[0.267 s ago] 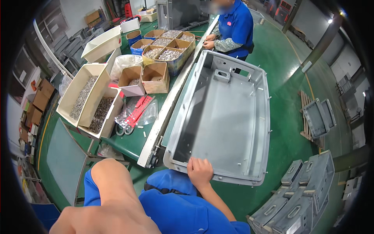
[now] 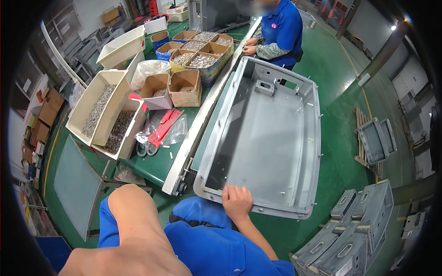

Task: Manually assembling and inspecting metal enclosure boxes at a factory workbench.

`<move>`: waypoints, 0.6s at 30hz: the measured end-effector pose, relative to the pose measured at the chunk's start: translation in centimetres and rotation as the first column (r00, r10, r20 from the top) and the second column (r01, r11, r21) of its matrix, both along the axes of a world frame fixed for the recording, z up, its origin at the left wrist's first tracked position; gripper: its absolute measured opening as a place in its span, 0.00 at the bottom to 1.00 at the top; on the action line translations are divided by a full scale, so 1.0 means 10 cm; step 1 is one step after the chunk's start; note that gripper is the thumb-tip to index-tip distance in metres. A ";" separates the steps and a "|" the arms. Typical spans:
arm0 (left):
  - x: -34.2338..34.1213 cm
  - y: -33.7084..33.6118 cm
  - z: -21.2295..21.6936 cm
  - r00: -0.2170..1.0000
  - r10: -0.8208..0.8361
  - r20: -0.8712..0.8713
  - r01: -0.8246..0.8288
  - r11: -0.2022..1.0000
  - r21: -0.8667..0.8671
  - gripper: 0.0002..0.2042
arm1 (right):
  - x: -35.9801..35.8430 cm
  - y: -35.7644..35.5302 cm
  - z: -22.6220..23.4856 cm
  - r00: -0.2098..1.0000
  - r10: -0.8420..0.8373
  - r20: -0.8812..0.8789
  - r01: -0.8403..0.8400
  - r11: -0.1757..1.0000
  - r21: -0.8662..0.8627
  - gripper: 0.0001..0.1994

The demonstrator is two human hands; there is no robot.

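My right hand [image 2: 237,202] has its fingers curled over the near rim of a large grey metal enclosure [image 2: 262,138], an open shallow box. Small white pins stand along the enclosure's rim and inside walls, and a small rectangular bracket [image 2: 264,87] sits near its far end. My left arm is bent with the elbow [image 2: 131,198] forward. Close to the camera at the lower edge, my left hand [image 2: 122,262] shows only in part; its fingers are hidden, and so is anything in them.
To the left, a green table [image 2: 149,166] carries cream bins [image 2: 76,120] of small metal parts, cardboard boxes [image 2: 185,99], red strips [image 2: 165,129] and scissors [image 2: 146,149]. A co-worker in blue [image 2: 283,34] stands beyond the enclosure. Grey metal housings [image 2: 350,234] are stacked at the lower right.
The view has shifted very slightly. My right hand stays on the enclosure's rim, and my left arm remains raised.
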State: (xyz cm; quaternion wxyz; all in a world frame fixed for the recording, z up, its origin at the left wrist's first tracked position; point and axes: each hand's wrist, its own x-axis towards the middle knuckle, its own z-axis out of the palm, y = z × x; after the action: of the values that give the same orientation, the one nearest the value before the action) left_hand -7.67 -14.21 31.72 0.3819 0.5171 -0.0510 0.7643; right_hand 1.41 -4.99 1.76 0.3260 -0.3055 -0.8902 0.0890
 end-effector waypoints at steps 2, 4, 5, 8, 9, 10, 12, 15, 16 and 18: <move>-0.17 0.02 0.05 0.985 -0.147 -0.094 0.143 0.988 -0.054 0.04 | 0.00 0.01 0.00 1.000 0.001 0.004 -0.001 1.000 0.000 0.03; -0.07 -0.02 0.03 0.995 -0.098 0.011 0.099 0.987 -0.125 0.04 | 0.00 0.02 -0.01 1.000 0.000 0.010 0.000 1.000 -0.004 0.03; -0.07 -0.01 0.03 0.995 -0.098 0.016 0.099 0.986 -0.131 0.04 | 0.00 0.02 -0.01 1.000 -0.002 0.011 0.002 1.000 -0.006 0.03; -0.10 0.02 0.03 0.992 -0.123 0.019 0.125 0.982 -0.140 0.04 | 0.00 0.01 0.00 1.000 -0.005 0.011 0.005 1.000 -0.008 0.03; -0.12 0.05 0.03 0.989 -0.146 0.012 0.146 0.980 -0.138 0.04 | 0.00 0.01 0.00 1.000 -0.003 0.011 0.003 1.000 -0.010 0.03; -0.14 0.06 0.04 0.986 -0.169 0.003 0.168 0.977 -0.133 0.04 | 0.00 0.00 0.01 1.000 -0.002 0.009 0.002 1.000 -0.009 0.03; -0.18 0.11 0.02 0.974 -0.226 -0.015 0.222 0.968 -0.119 0.04 | 0.00 0.01 0.01 1.000 -0.010 0.008 0.010 1.000 -0.007 0.03; -0.22 0.14 0.05 0.955 -0.289 -0.061 0.282 0.954 -0.102 0.03 | 0.00 0.01 -0.01 1.000 -0.012 0.018 0.012 1.000 -0.005 0.03; -0.24 0.14 0.06 0.949 -0.305 -0.078 0.297 0.949 -0.101 0.03 | -0.01 -0.01 0.00 1.000 -0.010 0.021 0.010 1.000 -0.008 0.03; -0.25 0.15 0.07 0.941 -0.324 -0.100 0.315 0.944 -0.096 0.03 | -0.01 0.00 0.01 0.999 -0.014 0.032 0.014 1.000 -0.009 0.03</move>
State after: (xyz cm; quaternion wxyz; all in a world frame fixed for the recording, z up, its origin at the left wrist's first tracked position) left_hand -10.20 -12.76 32.46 0.5232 0.5295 -0.0822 0.6627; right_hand 1.31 -5.00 1.88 0.3109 -0.3145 -0.8928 0.0858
